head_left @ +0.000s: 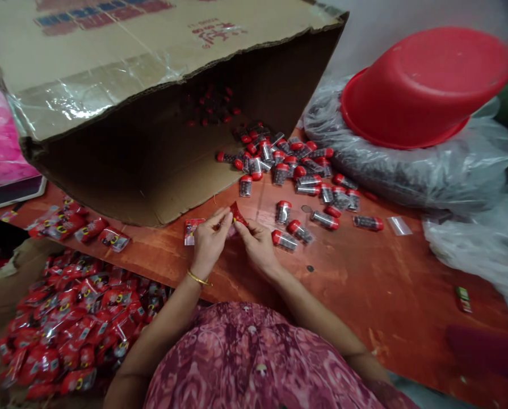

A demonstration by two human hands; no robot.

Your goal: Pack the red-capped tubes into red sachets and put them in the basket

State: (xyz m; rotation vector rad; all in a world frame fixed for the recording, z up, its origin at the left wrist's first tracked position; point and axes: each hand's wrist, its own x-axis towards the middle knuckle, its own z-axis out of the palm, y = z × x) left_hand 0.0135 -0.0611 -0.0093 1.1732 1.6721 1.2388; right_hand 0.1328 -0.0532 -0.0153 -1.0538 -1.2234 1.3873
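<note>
Between my two hands is a small red packet (238, 212), partly covered by the fingers. My left hand (211, 238), with a gold bangle at the wrist, pinches its left side. The thumb and fingers of my right hand (257, 245) close on its lower right part. A flat red printed packet (189, 232) lies on the table just left of my left hand. Close to my right hand rest small clear bottles with red caps and dark contents, such as one lying bottle (285, 241) and one upright bottle (283, 212).
A large cardboard box (109, 74) lies on its side, bottles spilling from its mouth. A red tub (428, 85) sits upside down on a filled plastic bag (377, 170). Many red packets fill a carton (7, 295) at lower left. A tablet-like object (13, 193) is at far left.
</note>
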